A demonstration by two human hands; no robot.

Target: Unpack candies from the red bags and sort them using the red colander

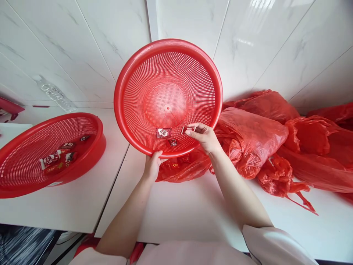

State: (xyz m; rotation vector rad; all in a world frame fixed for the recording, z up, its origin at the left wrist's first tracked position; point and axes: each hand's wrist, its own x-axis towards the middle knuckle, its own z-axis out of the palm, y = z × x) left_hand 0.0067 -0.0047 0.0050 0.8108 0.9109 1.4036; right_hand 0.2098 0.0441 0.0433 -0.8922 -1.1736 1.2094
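Left hand (152,167): grips the near rim of the tilted basket (168,94), its opening facing the camera
Right hand (203,136): pinches a small wrapped packet (184,130) between its fingers, inside that rim
Basket contents: a red-and-white packet (163,132) and a small dark packet (173,142), near the low edge
Left side: second basket (92,123) with more packets (51,159); clear bottle (56,94) behind
Right side: red plastic bags (252,136) on the white table (176,209)
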